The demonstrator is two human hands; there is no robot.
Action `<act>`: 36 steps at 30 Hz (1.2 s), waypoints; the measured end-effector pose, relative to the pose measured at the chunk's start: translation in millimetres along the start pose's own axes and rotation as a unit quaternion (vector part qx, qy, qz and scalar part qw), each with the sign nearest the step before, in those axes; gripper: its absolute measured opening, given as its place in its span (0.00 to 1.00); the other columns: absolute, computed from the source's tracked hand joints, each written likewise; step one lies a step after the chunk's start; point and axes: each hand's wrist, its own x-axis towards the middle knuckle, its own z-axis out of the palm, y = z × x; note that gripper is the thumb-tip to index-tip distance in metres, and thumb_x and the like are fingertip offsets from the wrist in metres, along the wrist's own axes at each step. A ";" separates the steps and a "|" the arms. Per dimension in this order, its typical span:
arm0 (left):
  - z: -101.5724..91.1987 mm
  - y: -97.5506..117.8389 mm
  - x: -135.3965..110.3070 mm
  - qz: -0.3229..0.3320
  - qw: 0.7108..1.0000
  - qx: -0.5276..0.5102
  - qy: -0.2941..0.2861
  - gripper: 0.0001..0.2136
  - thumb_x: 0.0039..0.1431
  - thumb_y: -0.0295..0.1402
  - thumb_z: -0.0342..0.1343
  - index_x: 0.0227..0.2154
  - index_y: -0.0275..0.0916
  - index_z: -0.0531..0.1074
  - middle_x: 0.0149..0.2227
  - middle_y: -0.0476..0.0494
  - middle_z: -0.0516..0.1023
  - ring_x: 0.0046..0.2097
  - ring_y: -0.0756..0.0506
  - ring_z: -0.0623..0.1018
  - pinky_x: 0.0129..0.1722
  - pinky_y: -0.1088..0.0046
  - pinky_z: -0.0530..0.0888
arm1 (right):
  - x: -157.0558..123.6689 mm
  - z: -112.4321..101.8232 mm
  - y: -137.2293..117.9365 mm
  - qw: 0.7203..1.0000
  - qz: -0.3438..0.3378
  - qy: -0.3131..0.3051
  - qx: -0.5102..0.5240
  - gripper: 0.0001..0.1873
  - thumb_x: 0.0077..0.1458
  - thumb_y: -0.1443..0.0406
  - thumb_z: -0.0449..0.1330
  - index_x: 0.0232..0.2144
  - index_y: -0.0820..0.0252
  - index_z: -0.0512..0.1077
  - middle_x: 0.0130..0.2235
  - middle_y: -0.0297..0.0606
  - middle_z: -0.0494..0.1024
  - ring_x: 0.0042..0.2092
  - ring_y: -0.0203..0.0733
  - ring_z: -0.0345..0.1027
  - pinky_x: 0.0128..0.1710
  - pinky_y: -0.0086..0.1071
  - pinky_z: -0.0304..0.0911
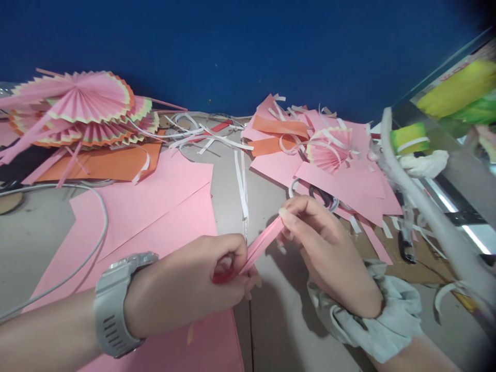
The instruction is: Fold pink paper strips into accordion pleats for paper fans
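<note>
A narrow folded strip of pink paper [264, 243] is stretched at a slant between my two hands, above the gap in the tabletop. My left hand [197, 274] is closed around its lower end, with the fingers curled and partly hidden. The upper end is pinched between the thumb and fingers of my right hand [318, 237]. Below and left of my left hand lie large pink paper sheets [166, 206]. Just beyond my right hand are more pink sheets [341, 191] and a dark scissors-like handle [321, 196] partly covered by paper.
Pleated pink paper fans [85, 103] are stacked at the back left over orange paper [101, 163]. White paper strips [209, 135] are scattered at the back. A grey cable [104, 217] curves on the left. A blue partition [232, 51] stands behind. Clutter fills the right edge.
</note>
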 end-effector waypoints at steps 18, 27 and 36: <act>0.6 1.7 -1.6 -0.016 0.996 0.071 0.043 0.12 0.59 0.31 0.44 0.21 0.40 0.50 0.20 0.57 0.52 0.23 0.53 0.52 0.20 0.78 0.54 | 5.5 -0.5 2.5 0.998 0.021 0.051 0.037 0.10 0.54 0.61 0.56 0.24 0.58 0.62 0.24 0.28 0.61 0.24 0.29 0.59 0.23 0.25 0.62; -5.8 0.5 0.1 -0.073 0.995 0.070 -0.006 0.09 0.56 0.32 0.47 0.21 0.39 0.62 0.20 0.57 0.67 0.22 0.54 0.63 0.20 0.79 0.57 | 8.4 -1.5 7.2 0.997 0.020 0.056 0.050 0.10 0.55 0.62 0.55 0.25 0.58 0.62 0.27 0.29 0.60 0.26 0.29 0.58 0.24 0.24 0.62; -8.1 -3.5 4.4 -0.053 0.997 -0.009 -0.050 0.11 0.59 0.33 0.44 0.23 0.38 0.66 0.26 0.51 0.75 0.28 0.50 0.71 0.28 0.75 0.63 | 10.2 -4.8 6.5 0.996 0.024 0.068 0.057 0.10 0.54 0.62 0.55 0.23 0.57 0.61 0.27 0.29 0.58 0.27 0.31 0.58 0.24 0.24 0.63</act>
